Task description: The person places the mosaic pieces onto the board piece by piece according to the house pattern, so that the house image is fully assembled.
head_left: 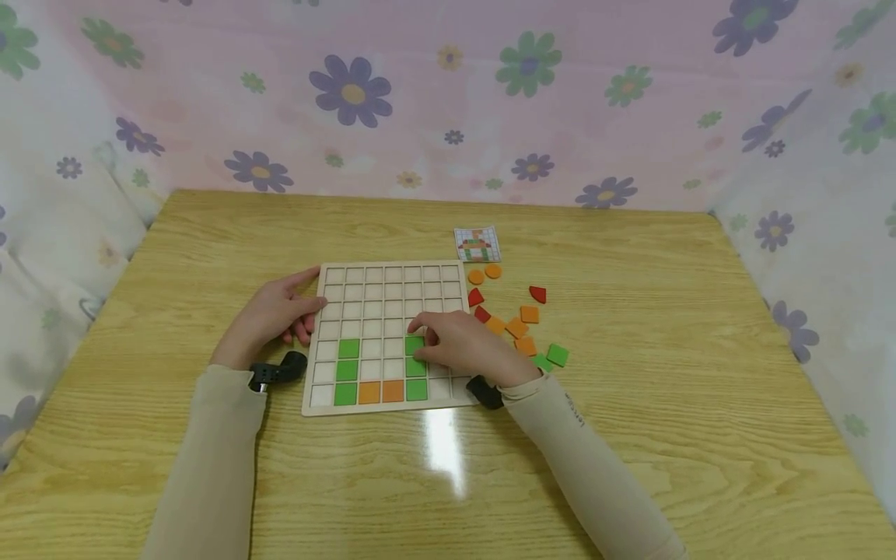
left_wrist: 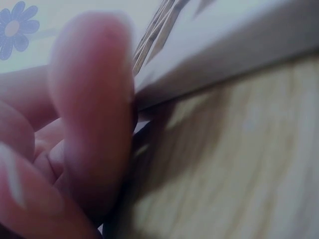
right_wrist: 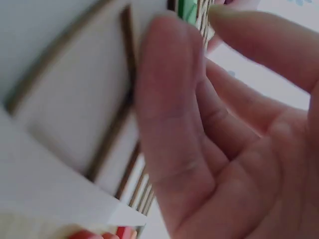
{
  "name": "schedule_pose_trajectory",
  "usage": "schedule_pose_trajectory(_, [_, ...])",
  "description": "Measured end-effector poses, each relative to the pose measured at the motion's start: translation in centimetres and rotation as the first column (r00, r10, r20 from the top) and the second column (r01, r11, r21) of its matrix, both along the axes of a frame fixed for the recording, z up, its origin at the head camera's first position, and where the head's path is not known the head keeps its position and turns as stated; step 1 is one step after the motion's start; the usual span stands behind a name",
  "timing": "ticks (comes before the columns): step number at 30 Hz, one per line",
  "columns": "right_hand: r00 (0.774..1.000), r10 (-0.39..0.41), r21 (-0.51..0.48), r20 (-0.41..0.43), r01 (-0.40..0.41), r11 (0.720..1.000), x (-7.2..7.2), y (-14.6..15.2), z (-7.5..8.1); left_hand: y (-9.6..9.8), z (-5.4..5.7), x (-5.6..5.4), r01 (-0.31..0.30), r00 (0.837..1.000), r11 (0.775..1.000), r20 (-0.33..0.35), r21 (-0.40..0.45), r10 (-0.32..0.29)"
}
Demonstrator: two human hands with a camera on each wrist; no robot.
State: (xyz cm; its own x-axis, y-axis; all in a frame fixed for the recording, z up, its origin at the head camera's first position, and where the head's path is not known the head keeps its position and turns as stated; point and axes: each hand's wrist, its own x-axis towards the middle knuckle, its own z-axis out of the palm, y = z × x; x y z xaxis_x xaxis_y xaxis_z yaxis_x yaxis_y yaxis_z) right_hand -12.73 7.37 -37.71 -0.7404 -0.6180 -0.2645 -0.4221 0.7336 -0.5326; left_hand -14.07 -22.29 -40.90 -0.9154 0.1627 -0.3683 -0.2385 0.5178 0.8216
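A pale wooden grid board (head_left: 374, 309) lies on the table with green and orange square tiles in its lower cells. My left hand (head_left: 269, 315) rests at the board's left edge, index finger reaching the top corner and thumb at the rim. In the left wrist view a finger (left_wrist: 94, 99) stands right beside the board's side wall (left_wrist: 224, 55). My right hand (head_left: 465, 342) is over the board's right part, thumb and index finger apart around the uppermost green tile (head_left: 413, 343) of the right green column. In the right wrist view its fingers (right_wrist: 169, 99) are bent over the grid.
Right of the board lie loose orange squares (head_left: 530, 314), green squares (head_left: 558, 355), red pieces (head_left: 537, 295) and orange discs (head_left: 493, 271). A small printed pattern card (head_left: 477, 244) lies behind the board's right corner. Flowered cloth (head_left: 434, 101) hangs behind the table (head_left: 630, 311).
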Motion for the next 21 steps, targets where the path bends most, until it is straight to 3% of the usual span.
schedule_pose_trajectory(6, [0.998, 0.021, -0.007, 0.052, -0.021, 1.000, -0.6, 1.2, 0.9, 0.1, -0.1, 0.0, -0.039, 0.999, 0.999, 0.013, 0.001, 0.039])
schedule_pose_trajectory(15, [0.988, 0.073, -0.031, 0.136, -0.069, 0.997, -1.7, 4.1, 2.0, 0.1, -0.1, -0.1, -0.038, 0.999, 0.999, 0.008, -0.006, 0.038])
schedule_pose_trajectory(21, [0.988, -0.023, -0.021, 0.152, 0.026, 0.999, -2.4, 6.4, 2.3, 0.1, -0.3, -0.1, -0.034, 0.999, 0.999, 0.000, -0.013, 0.034])
